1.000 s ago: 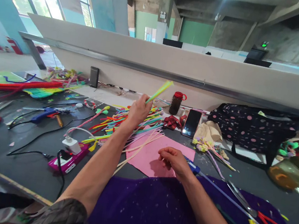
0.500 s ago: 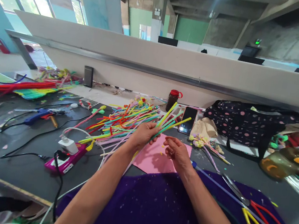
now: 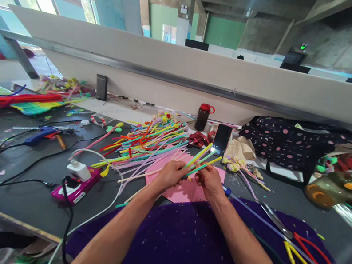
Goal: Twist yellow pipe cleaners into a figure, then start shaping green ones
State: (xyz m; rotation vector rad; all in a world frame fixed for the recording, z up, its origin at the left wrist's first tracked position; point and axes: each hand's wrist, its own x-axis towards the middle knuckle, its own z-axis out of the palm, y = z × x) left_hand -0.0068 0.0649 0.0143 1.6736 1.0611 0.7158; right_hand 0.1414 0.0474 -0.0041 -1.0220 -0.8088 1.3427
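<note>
My left hand [image 3: 169,175] is closed round a small bunch of green, yellow and blue pipe cleaners [image 3: 203,158] that fan up and to the right. My right hand [image 3: 211,180] pinches the same bunch just beside it, fingers curled. Both hands hover over a pink sheet [image 3: 186,190] on the dark table. Behind them lies a big loose pile of coloured pipe cleaners [image 3: 147,143].
A purple cloth [image 3: 183,250] covers my lap. Scissors with red and yellow handles [image 3: 306,262] lie at the right. A pink device with a white charger [image 3: 78,181], a blue glue gun [image 3: 44,133], a phone [image 3: 221,139], a dark bottle [image 3: 203,116] and a spotted bag [image 3: 292,142] stand around.
My left hand reached out to the pile, then drew back with a few pipe cleaners. My right hand rose from the pink sheet and closed on the bunch.
</note>
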